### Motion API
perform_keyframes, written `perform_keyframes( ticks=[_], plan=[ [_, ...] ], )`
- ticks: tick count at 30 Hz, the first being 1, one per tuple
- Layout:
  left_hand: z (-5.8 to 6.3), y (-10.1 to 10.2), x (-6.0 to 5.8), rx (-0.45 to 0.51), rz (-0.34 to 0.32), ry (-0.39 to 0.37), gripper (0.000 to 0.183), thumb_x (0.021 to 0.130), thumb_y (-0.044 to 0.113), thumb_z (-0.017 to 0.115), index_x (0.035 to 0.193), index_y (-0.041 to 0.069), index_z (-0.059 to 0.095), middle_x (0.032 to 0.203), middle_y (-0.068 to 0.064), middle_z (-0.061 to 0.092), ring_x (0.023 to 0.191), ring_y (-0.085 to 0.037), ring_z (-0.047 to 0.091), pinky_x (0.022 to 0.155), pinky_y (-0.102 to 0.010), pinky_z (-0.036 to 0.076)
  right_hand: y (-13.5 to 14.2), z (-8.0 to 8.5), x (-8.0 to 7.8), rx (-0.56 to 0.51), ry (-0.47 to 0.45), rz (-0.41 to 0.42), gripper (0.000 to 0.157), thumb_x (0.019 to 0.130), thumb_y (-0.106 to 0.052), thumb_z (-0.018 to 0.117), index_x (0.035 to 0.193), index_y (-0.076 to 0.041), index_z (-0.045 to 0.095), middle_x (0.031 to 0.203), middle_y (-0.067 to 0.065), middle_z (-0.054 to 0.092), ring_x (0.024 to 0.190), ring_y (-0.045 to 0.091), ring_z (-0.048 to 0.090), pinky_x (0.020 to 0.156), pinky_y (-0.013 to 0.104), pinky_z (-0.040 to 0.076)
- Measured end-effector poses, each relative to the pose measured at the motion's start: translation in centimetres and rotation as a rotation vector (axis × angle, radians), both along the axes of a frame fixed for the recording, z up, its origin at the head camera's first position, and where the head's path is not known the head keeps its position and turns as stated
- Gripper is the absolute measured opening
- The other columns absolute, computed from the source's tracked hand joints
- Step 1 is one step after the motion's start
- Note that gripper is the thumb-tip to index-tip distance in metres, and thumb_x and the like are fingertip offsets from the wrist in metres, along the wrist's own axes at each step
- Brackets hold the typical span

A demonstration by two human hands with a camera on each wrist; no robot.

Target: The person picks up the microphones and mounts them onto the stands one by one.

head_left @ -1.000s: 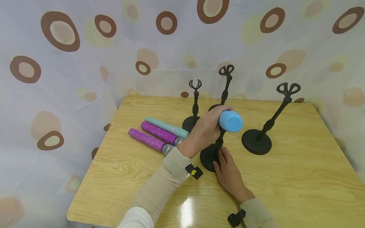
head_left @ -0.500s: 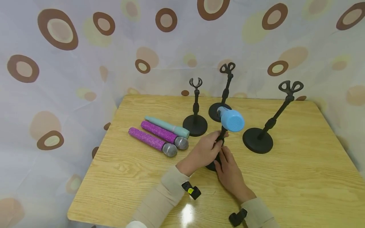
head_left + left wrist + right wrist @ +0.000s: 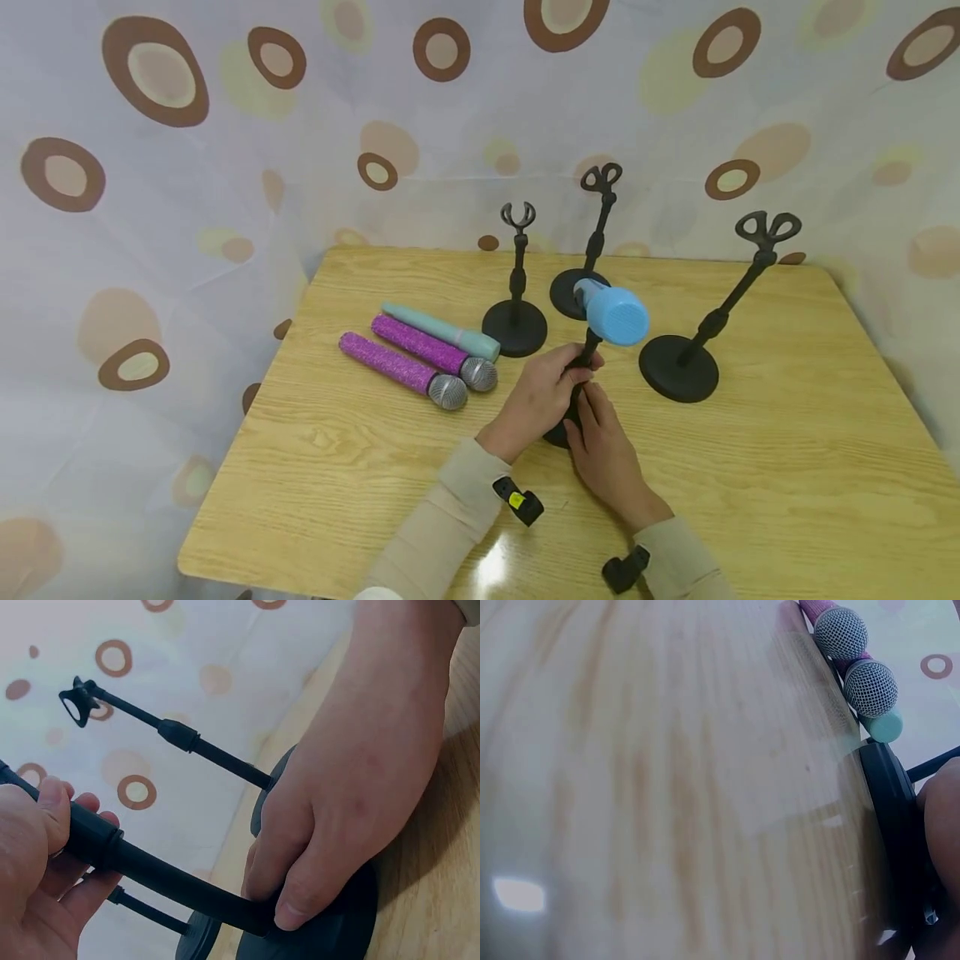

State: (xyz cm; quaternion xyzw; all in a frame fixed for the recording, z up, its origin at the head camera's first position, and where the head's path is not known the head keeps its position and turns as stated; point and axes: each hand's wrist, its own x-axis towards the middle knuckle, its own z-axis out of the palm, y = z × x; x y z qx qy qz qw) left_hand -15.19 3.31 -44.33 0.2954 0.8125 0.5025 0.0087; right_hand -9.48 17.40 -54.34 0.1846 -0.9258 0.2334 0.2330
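In the head view, my left hand [image 3: 543,396] grips the upright of a black microphone stand [image 3: 180,881], thumb and fingers round its thick collar [image 3: 94,832]. A light blue microphone [image 3: 618,317] sits in the clip at the top of this stand, its head tilted towards me. Low down, my right hand [image 3: 607,458] holds the stand at its foot, thumb and fingers on either side of the pole, over the round base [image 3: 337,930]. Part of that base is hidden under both hands.
Three other black stands, a left one [image 3: 515,327], a back one [image 3: 573,292] and a right one [image 3: 678,368], have bare clips. Left of my hands lie two purple glitter microphones [image 3: 386,362] and a mint green one [image 3: 442,331] on the wooden table [image 3: 300,500].
My left hand has moved down from the blue microphone to the stand's upright and now grips it. The microphone stays in the clip. My right hand has kept its place at the base.
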Motion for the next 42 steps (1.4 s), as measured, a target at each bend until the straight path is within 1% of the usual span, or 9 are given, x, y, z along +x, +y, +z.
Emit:
perform_keyframes(
  ticks=[5, 9, 12, 19, 24, 28, 32, 36, 42],
  plan=[
    [-0.2, 0.3, 0.1, 0.035, 0.029, 0.022, 0.015, 0.100, 0.015, 0.055, 0.111, 0.010, 0.066, 0.108, -0.003, 0.073, 0.106, -0.006, 0.066, 0.094, -0.016, 0.051, 0.1, 0.2, 0.0, -0.013, 0.004, 0.004, 0.056, 0.089, 0.001, 0.067, 0.137, 0.019, 0.044, 0.141, 0.034, 0.044, 0.126, 0.045, 0.050, 0.099, 0.056, 0.049],
    [-0.4, 0.4, 0.2, 0.050, 0.038, 0.034, 0.017, 0.100, 0.015, 0.056, 0.112, 0.010, 0.067, 0.107, -0.003, 0.074, 0.106, -0.004, 0.066, 0.094, -0.016, 0.051, 0.2, 0.2, 0.1, 0.002, 0.005, 0.007, 0.056, 0.089, 0.002, 0.067, 0.137, 0.019, 0.044, 0.142, 0.033, 0.043, 0.126, 0.045, 0.049, 0.099, 0.056, 0.049],
    [-0.4, 0.4, 0.3, 0.035, 0.051, 0.048, 0.018, 0.101, 0.015, 0.056, 0.113, 0.011, 0.068, 0.108, -0.001, 0.075, 0.108, -0.002, 0.066, 0.094, -0.014, 0.050, 0.3, 0.2, 0.1, 0.031, 0.008, 0.009, 0.056, 0.089, 0.002, 0.067, 0.137, 0.019, 0.044, 0.146, 0.033, 0.040, 0.130, 0.046, 0.047, 0.099, 0.056, 0.049],
    [-0.6, 0.3, 0.5, 0.020, 0.079, 0.111, 0.017, 0.100, 0.015, 0.057, 0.110, 0.010, 0.069, 0.107, -0.001, 0.075, 0.108, -0.004, 0.067, 0.094, -0.014, 0.050, 0.2, 0.5, 0.1, 0.078, -0.024, 0.012, 0.056, 0.091, -0.001, 0.066, 0.138, 0.018, 0.044, 0.150, 0.032, 0.037, 0.135, 0.045, 0.042, 0.102, 0.056, 0.047],
    [-0.5, 0.2, 0.5, 0.003, 0.078, 0.126, 0.018, 0.100, 0.016, 0.056, 0.112, 0.011, 0.070, 0.107, 0.000, 0.075, 0.107, -0.002, 0.067, 0.093, -0.012, 0.050, 0.3, 0.7, 0.1, 0.093, -0.021, 0.014, 0.055, 0.091, -0.002, 0.066, 0.136, 0.020, 0.044, 0.150, 0.033, 0.036, 0.135, 0.045, 0.043, 0.102, 0.056, 0.047],
    [-0.5, 0.2, 0.6, 0.000, 0.081, 0.159, 0.019, 0.100, 0.016, 0.056, 0.112, 0.011, 0.069, 0.106, -0.001, 0.075, 0.107, -0.003, 0.067, 0.092, -0.011, 0.050, 0.3, 0.6, 0.1, 0.103, -0.009, 0.018, 0.056, 0.090, -0.002, 0.066, 0.137, 0.020, 0.043, 0.150, 0.033, 0.036, 0.135, 0.044, 0.042, 0.101, 0.057, 0.047],
    [-0.6, 0.3, 0.7, 0.004, 0.093, 0.181, 0.020, 0.101, 0.018, 0.054, 0.112, 0.010, 0.070, 0.106, -0.001, 0.075, 0.105, -0.004, 0.068, 0.089, -0.011, 0.051, 0.4, 0.5, 0.1, 0.143, -0.003, 0.008, 0.058, 0.089, -0.003, 0.068, 0.137, 0.019, 0.044, 0.148, 0.033, 0.039, 0.136, 0.043, 0.040, 0.099, 0.058, 0.048],
    [-0.6, 0.4, 1.0, -0.007, 0.115, 0.183, 0.023, 0.102, 0.022, 0.052, 0.111, 0.011, 0.070, 0.107, 0.000, 0.076, 0.104, -0.003, 0.069, 0.087, -0.011, 0.052, 0.5, 0.6, 0.1, 0.168, -0.002, 0.012, 0.058, 0.089, -0.003, 0.067, 0.137, 0.019, 0.044, 0.146, 0.033, 0.042, 0.136, 0.043, 0.040, 0.099, 0.058, 0.048],
    [-0.8, 0.6, 1.3, -0.013, 0.156, 0.211, 0.022, 0.101, 0.022, 0.054, 0.111, 0.011, 0.070, 0.107, -0.002, 0.076, 0.103, -0.005, 0.070, 0.086, -0.011, 0.052, 0.5, 0.6, 0.2, 0.262, 0.063, 0.026, 0.055, 0.091, -0.008, 0.064, 0.135, 0.019, 0.046, 0.138, 0.034, 0.050, 0.133, 0.043, 0.045, 0.100, 0.054, 0.048]
  ],
)
